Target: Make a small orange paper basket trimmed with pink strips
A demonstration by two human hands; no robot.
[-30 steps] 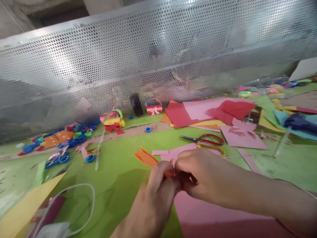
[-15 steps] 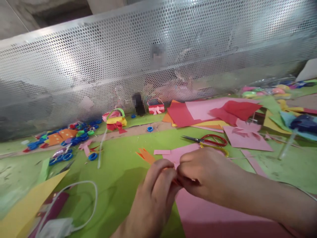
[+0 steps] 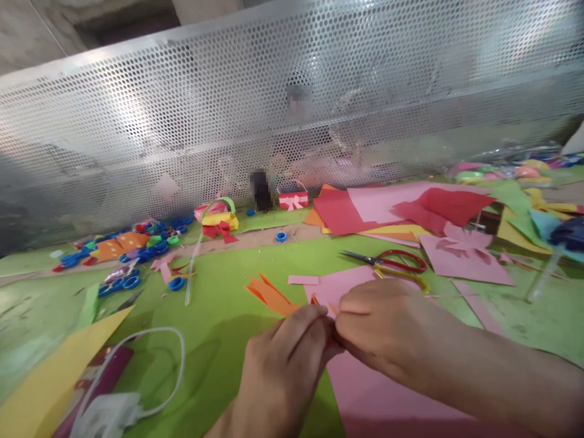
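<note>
Both hands meet over a pink paper sheet on the green tabletop. My left hand is closed, pinching a folded orange paper piece whose forked ends stick out to the upper left. My right hand is also closed, its fingertips against the left ones at the same folded paper. Most of the paper between the fingers is hidden. Just beyond my right hand lie scissors with red and yellow handles. A short pink paper strip rests near the orange tips.
A perforated metal panel stands along the back. Before it are small paper baskets, coloured paper sheets and a pink paper flower. At left lie blue rings, yellow paper and a white charger with its cable.
Fingers of both hands have shifted their grip on the folded orange paper, and its forked end shows more than half a second ago. The view has swung slightly left.
</note>
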